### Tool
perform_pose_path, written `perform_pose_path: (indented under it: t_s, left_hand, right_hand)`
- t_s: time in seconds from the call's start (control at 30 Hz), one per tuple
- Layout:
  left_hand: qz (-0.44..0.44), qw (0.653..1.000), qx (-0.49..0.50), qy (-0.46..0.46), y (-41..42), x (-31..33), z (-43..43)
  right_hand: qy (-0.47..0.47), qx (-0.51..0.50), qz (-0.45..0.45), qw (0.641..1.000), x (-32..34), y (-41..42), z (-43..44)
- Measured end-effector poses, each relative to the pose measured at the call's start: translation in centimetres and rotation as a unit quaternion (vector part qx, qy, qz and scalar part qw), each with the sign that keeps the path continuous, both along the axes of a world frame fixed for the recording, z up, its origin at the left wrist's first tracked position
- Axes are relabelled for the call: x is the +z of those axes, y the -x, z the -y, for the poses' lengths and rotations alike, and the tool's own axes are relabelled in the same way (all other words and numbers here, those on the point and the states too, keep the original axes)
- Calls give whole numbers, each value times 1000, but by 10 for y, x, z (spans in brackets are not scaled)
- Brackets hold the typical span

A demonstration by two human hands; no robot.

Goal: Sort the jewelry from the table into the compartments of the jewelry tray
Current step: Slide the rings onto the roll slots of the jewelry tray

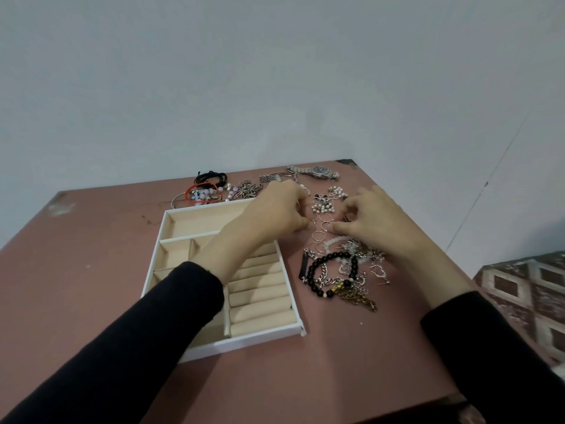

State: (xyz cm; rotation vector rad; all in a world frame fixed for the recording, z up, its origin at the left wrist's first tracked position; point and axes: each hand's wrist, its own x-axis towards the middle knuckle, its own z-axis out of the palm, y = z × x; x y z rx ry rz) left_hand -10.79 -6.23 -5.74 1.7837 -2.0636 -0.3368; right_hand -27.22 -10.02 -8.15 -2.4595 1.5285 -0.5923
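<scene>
A white jewelry tray (235, 339) with beige compartments and ring rolls lies on the pink table, and I see no jewelry in it. My left hand (275, 212) reaches over its far right corner, fingertips pinched on a thin rose-gold hoop chain (321, 231) that runs down the table. My right hand (373, 218) pinches the same chain from the right. Below them lies a tangled pile with a black bead bracelet (331, 275) and silver chains. Pearl pieces (324, 205) sit between my hands.
Along the table's far edge lie a silver watch (318, 172), black cord bracelets (211, 178), a red bangle with beads (203, 194) and silver clasps. The table (91, 255) ends at the wall behind. Patterned floor (526, 289) shows to the right.
</scene>
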Motion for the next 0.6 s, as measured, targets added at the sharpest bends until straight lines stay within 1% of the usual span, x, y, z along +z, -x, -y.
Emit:
perform_pose_path:
  t_s: [0.1,0.17,0.23,0.33,0.4,0.5,0.57,0.6]
  left_hand:
    - [-24,1000,-3,3,-2,2,-2]
    - [-36,999,-1,4,-3,5,-6]
    - [-55,998,7,3,-7,8,-12]
    - [-69,997,25,25,-19,10,-27]
    - [-79,995,42,46,-31,10,-40]
    - [-125,988,76,47,-51,9,-62]
    - [-148,983,95,45,-64,6,-75]
    - [-157,981,100,50,-69,3,-79]
  right_hand:
    - [-9,5,28,1000,1,-1,-2]
    - [2,4,52,999,1,-2,-3]
    - [-6,-2,107,994,2,-1,-3]
    - [-49,-2,212,976,6,-3,-8]
    - [-58,20,257,965,9,-8,-15]
    - [-93,76,310,943,16,-23,-32]
    - [-115,122,328,930,16,-37,-41]
    - [-121,143,321,928,15,-42,-44]
